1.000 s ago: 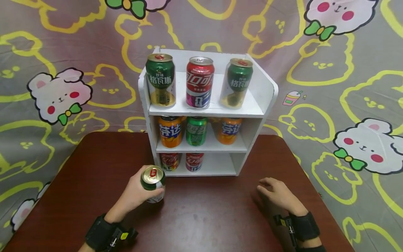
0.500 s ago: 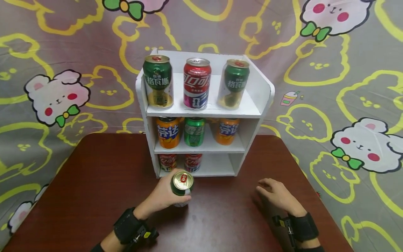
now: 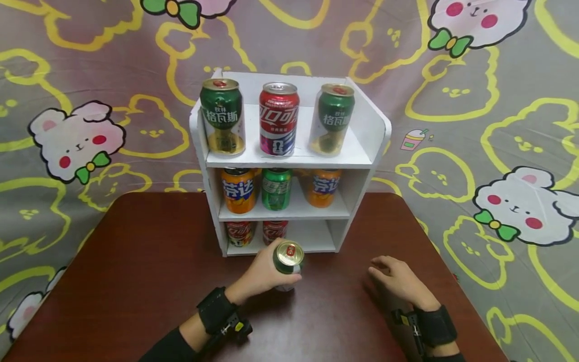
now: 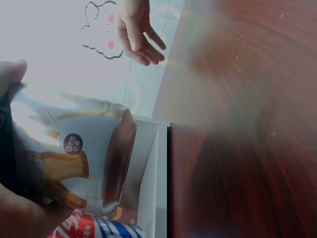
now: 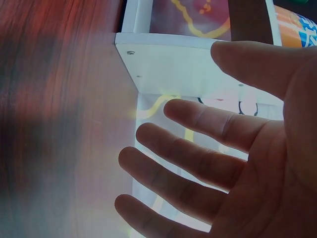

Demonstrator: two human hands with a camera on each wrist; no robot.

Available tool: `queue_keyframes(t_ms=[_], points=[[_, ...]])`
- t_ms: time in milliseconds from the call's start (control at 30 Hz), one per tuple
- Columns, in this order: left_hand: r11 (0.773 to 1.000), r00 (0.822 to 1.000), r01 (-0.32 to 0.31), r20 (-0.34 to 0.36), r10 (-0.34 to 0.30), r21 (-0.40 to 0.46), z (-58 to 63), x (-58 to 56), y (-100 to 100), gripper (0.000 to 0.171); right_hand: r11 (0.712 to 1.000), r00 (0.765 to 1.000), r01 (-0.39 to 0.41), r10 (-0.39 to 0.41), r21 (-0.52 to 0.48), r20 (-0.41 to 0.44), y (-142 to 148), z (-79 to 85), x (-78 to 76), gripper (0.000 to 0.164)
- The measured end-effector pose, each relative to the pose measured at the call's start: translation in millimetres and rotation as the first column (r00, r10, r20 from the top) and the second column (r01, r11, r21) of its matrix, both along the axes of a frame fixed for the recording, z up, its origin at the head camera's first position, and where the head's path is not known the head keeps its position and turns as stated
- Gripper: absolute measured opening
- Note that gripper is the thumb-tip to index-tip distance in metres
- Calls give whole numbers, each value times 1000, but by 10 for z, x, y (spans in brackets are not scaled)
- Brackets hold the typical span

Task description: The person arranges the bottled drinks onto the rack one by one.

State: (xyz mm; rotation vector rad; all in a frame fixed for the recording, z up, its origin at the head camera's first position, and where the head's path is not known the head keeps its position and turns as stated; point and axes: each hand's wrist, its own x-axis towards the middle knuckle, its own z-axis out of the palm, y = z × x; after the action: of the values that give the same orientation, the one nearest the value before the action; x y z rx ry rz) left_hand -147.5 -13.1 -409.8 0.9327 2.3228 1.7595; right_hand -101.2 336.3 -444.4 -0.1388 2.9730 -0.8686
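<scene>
My left hand (image 3: 262,271) grips a green, white and gold can (image 3: 288,257) with a red pull tab, in front of the shelf's lower right part. In the left wrist view the can's (image 4: 74,148) white side and dented-looking base show, clear of the table. My right hand (image 3: 398,281) hovers at the right of the table, holding nothing; its fingers (image 5: 188,153) are spread loosely in the right wrist view. On the white shelf's (image 3: 289,163) bottom level stand two red cola cans, the left one (image 3: 239,233) and the right one (image 3: 274,231), partly behind the left hand.
On the top level a red cola can (image 3: 278,119) stands between two green-gold cans (image 3: 222,116) (image 3: 332,119). The middle level bears a green can (image 3: 276,189) between two orange soda cans (image 3: 238,191) (image 3: 324,188). A patterned cloth (image 3: 149,125) hangs behind the brown table (image 3: 149,261).
My left hand has carried the green-gold can to the right, from the shelf's left front corner to before its bottom level's right part. The right hand has stayed in place.
</scene>
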Motion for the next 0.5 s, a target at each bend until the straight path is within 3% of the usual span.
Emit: queue_keyframes(t_ms=[200, 300, 500], points=[[1000, 1000, -24, 15, 24, 5, -225, -222, 188, 65, 1000, 1000, -5, 5, -7, -5, 0, -1, 4, 45], [998, 998, -62, -10, 62, -24, -350, -329, 282, 67, 1000, 1000, -10, 10, -15, -5, 5, -5, 10, 44], [992, 992, -120, -34, 118, -38, -410, -427, 460, 68, 1000, 1000, -1, 1, -20, 0, 24, -17, 8, 44]])
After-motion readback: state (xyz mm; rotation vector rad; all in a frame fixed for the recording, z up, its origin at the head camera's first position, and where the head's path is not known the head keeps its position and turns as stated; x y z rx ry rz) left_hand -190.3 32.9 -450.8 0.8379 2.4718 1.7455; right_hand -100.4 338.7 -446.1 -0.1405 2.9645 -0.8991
